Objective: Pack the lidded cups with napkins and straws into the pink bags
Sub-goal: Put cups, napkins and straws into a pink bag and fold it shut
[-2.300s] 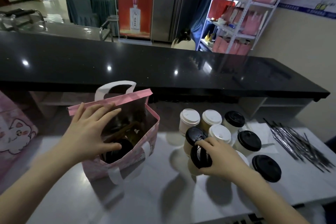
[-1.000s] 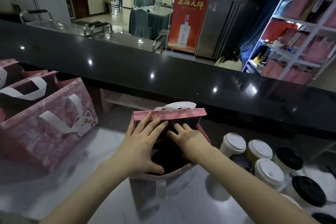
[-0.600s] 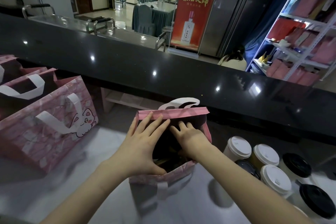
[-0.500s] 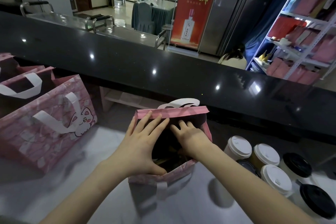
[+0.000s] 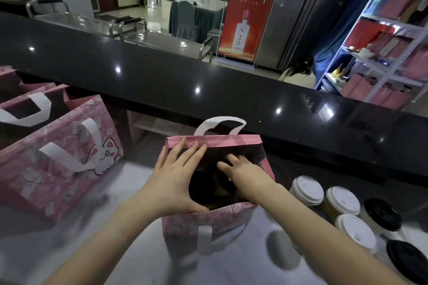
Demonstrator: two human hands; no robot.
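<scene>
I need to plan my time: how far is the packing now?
Done: dark-lidded cups stand inside the open pink bag. In hand: the left hand spreads its mouth, the right hand reaches inside. Left: several lidded cups wait on the table; napkins and straws are not visible.

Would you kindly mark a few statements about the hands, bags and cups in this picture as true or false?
1. The right hand reaches into the open pink bag. True.
2. The left hand holds a cup with a white lid. False: it lies spread across the bag's opening, fingers straight, and holds no cup.
3. White-lidded cups and black-lidded cups stand to the right of that bag. True.
4. The cat-print bag stands to the right of the open bag. False: it stands to its left.
</scene>
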